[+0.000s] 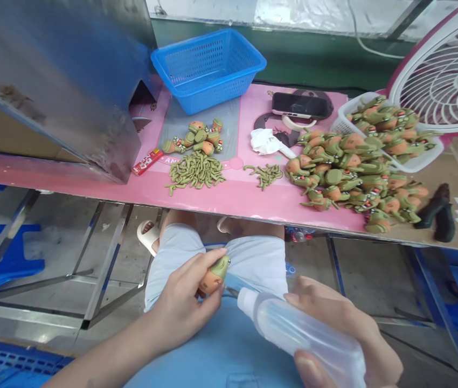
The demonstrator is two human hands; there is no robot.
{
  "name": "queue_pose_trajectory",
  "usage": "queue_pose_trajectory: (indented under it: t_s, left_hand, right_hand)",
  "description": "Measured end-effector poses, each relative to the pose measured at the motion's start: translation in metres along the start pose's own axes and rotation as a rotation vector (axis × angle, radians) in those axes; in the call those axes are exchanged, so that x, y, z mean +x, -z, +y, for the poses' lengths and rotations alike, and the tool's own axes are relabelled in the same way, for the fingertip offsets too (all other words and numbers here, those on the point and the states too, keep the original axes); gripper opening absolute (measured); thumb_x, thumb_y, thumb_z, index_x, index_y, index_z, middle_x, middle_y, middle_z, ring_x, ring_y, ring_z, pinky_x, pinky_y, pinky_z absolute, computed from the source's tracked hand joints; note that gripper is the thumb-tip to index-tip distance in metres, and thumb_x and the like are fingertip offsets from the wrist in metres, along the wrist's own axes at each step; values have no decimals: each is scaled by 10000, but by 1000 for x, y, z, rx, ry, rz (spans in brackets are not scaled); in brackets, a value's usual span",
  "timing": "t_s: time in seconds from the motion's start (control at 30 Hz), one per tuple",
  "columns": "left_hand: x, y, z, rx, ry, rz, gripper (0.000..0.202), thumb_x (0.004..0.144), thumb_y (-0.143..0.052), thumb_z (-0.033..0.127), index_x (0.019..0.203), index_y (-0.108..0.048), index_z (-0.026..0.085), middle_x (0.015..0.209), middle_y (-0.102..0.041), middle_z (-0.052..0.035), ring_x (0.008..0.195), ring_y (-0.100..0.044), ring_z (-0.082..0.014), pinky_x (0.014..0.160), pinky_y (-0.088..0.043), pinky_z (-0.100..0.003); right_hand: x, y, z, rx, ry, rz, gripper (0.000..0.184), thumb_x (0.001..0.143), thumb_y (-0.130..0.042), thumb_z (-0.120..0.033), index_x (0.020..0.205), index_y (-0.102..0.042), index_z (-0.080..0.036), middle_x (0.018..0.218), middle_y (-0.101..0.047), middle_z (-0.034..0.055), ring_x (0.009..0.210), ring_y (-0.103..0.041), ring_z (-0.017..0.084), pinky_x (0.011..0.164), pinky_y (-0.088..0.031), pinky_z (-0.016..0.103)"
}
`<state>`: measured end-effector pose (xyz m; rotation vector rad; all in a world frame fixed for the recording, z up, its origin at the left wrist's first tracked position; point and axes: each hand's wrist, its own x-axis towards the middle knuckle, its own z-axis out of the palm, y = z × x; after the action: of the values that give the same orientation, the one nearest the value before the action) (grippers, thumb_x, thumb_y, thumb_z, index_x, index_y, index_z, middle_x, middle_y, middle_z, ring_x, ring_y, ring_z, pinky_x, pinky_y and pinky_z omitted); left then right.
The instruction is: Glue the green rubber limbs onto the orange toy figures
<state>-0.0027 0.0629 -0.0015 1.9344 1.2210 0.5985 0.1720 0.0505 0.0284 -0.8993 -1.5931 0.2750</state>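
Observation:
Between the thumb and fingers of my left hand [186, 296] is a small green and orange figurine [213, 275], held above my lap. My right hand [346, 328] is wrapped round a translucent white squeeze bottle [302, 328]. The bottle lies tilted, its thin dark nozzle pointing at the figurine's lower side; whether the tip touches it I cannot tell. On the pink table ahead sit a pile of small green curved pieces [195, 171], a smaller pile of similar pieces [268, 176], a few green and orange bodies [201, 137] and a large heap of figurines [346, 170].
A blue basket [213, 89] stands at the back. To the right are a white basket [415, 161] full of figurines, a fan [451, 75] and two dark objects [439, 213]. A phone [302, 105] and crumpled tissue [267, 141] lie mid-table. A metal box [71, 81] fills the left.

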Motion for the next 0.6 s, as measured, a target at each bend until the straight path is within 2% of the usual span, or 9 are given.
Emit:
queue_pose_trajectory:
  t_s: [0.2, 0.4, 0.5, 0.6]
  left_hand:
    - [0, 0, -1, -11, -27, 6, 420, 745, -432, 86, 1147, -469, 201, 897, -643, -25, 757, -605, -127, 679, -490, -216]
    - [-1, -1, -1, -26, -16, 4, 419, 751, -439, 89, 1151, -468, 210, 868, -640, -14, 727, -601, -124, 653, -490, -215]
    - [-1, -2, -2, -23, -20, 6, 424, 756, -440, 89, 1161, -461, 213, 903, -643, -20, 775, -606, -133, 688, -489, -225]
    - [1, -2, -2, -12, -17, -20, 416, 759, -431, 90, 1159, -458, 201, 865, -648, -22, 778, -610, -142, 681, -492, -230]
  right_hand:
    - [-1, 1, 1, 16, -28, -15, 132, 812, -490, -211, 903, -528, -123, 532, -362, -28, 359, -330, 116, 298, -239, 273]
    - [-1, 0, 1, 17, -39, 34, 126, 802, -500, -212, 893, -520, -126, 558, -389, -17, 376, -351, 121, 312, -265, 283]
    - [-3, -1, 1, 9, -37, 47, 122, 803, -508, -210, 889, -521, -125, 563, -395, -17, 377, -351, 117, 314, -263, 281]
    - [-6, -3, 1, -40, -44, 8, 117, 831, -485, -232, 886, -517, -133, 550, -382, -29, 368, -343, 111, 311, -263, 271]
